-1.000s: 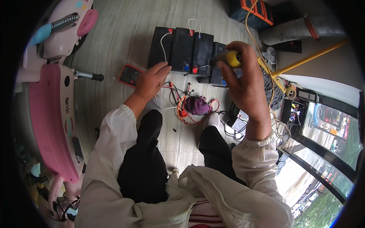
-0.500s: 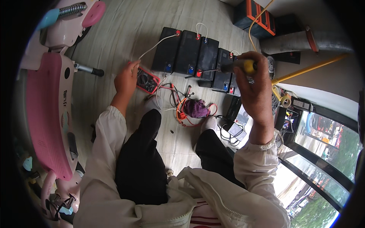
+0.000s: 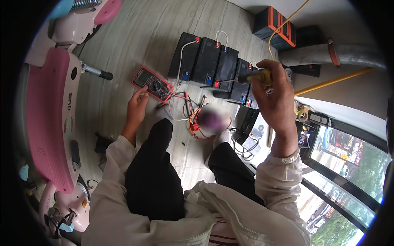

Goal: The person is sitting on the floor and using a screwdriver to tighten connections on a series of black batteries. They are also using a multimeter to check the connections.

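My right hand [image 3: 277, 96] is wrapped round a screwdriver [image 3: 256, 77] with a yellow and dark handle. Its thin shaft points left, and the tip is at the red terminal of a black battery [image 3: 226, 65] in the middle of the row. My left hand [image 3: 137, 107] is at the near edge of a red and black multimeter [image 3: 143, 78] on the floor, fingers partly extended and nothing seen in them. A white wire [image 3: 180, 59] runs from the red terminal of the leftmost battery [image 3: 184, 53] down past the multimeter's right end.
Red, black and orange leads [image 3: 193, 119] lie before the batteries, next to a blurred purple thing [image 3: 211, 119]. A pink scooter [image 3: 51, 123] stands at the left. An orange and black case [image 3: 273, 26], a grey pipe [image 3: 312, 49] and a yellow pole [image 3: 334, 82] are at the far right.
My left hand has let go of the white wire and moved back to the multimeter, which now sits farther left and more in sight. The right hand still holds the screwdriver at the terminal.
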### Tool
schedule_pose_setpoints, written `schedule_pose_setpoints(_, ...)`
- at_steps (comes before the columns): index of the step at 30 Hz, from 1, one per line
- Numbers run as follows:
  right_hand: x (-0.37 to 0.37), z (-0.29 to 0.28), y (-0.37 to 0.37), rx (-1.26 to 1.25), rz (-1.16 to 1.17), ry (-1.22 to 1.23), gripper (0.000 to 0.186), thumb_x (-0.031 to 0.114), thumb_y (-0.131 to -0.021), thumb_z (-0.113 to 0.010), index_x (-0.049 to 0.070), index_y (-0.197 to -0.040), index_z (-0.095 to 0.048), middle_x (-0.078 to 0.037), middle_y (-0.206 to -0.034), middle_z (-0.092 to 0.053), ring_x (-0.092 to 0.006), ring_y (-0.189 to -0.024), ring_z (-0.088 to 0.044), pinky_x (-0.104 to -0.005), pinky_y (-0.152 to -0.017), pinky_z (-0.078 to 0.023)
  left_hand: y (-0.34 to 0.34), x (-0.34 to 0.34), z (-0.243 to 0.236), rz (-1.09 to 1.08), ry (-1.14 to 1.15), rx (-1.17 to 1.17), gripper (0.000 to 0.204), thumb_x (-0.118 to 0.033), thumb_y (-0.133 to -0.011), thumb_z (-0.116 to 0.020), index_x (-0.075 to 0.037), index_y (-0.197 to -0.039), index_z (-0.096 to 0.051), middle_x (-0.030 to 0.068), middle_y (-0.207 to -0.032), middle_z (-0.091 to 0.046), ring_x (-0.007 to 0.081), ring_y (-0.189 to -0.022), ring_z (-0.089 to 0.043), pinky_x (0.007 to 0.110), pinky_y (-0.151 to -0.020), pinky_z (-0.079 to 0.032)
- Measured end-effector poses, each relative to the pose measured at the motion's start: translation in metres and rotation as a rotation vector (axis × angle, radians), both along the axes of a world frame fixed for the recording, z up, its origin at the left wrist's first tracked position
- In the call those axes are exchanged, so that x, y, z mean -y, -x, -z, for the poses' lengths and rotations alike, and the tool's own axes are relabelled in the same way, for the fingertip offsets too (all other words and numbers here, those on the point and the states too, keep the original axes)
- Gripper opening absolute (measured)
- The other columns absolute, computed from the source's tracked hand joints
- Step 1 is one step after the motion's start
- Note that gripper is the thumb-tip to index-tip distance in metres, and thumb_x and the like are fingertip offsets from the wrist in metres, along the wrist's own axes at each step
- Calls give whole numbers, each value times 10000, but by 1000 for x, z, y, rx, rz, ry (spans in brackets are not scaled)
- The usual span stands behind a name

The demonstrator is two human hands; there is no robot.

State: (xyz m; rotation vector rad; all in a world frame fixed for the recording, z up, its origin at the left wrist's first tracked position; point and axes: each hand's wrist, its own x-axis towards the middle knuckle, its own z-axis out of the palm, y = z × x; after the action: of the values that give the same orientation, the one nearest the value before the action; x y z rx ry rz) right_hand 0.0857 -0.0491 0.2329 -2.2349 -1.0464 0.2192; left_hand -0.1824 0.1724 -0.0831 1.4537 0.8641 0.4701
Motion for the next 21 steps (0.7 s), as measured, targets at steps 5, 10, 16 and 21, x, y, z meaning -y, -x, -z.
schedule_pose_setpoints(5, -4, 8, -10, 224, 100, 126, 252, 176, -912, -735, 47, -1082, -601, -175, -995, -677, -342, -767, -694, -396, -677, -541, 13, 27, 11, 189, 639, -297, 296, -373, -1019, -583, -107, -1108, -676, -25, -751, -568, 71, -527, -440, 270, -462, -327)
schedule_pose_setpoints(10, -8, 3, 2, -154, 61, -97, 261, 179, -905, -752, 49, -1077, -606, -169, -963, -675, -333, -763, -675, -395, -684, -541, 32, 29, 40, 178, 1003, -341, 280, -418, -988, -577, -156, -911, -635, -35, -712, -520, 76, -482, -388, 274, -438, -284)
schedule_pose_setpoints(16, -2, 17, -8, 242, 48, 61, 294, 107, -888, -747, 71, -1149, -616, -109, -936, -658, -196, -766, -649, -312, -681, -526, 81, -10, 59, -94, 696, -455, 259, -377, -943, -581, -147, -827, -605, -19, -712, -518, 117, -506, -411, 307, -457, -329)
schedule_pose_setpoints(21, -3, 12, 2, 37, 93, -76, 259, 132, -873, -781, 61, -1073, -632, -117, -936, -652, -229, -745, -633, -324, -672, -517, 91, -15, 49, -103, 592, -552, 235, -338, -937, -581, -141, -809, -600, -18, -681, -501, 120, -519, -423, 316, -469, -335)
